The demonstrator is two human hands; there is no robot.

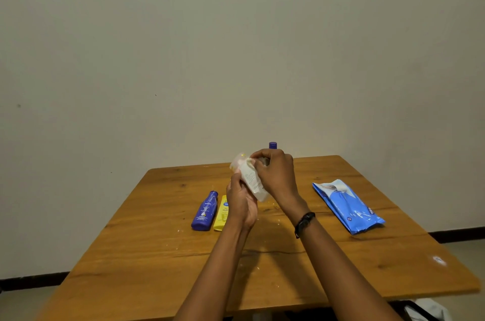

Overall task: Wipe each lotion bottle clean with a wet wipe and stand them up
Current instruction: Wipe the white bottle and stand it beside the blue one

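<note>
Both hands were up over the middle of the table [157, 255], holding one pale bottle [250, 179] tilted, clear of the surface. Left hand [241, 205] gripped its lower end. Right hand [275, 174] had its fingers curled over the upper part (wipe under them too blurred to confirm). Blue bottle [204, 212] and yellow bottle [221, 215] lay touching, left of centre. Blue-capped bottle [272, 145] stood near the far edge. Wipes pack [347, 206] lay toward the right edge.

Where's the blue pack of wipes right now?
In the head view, the blue wipes pack lies flat on the wooden table, right of the right hand.
</note>
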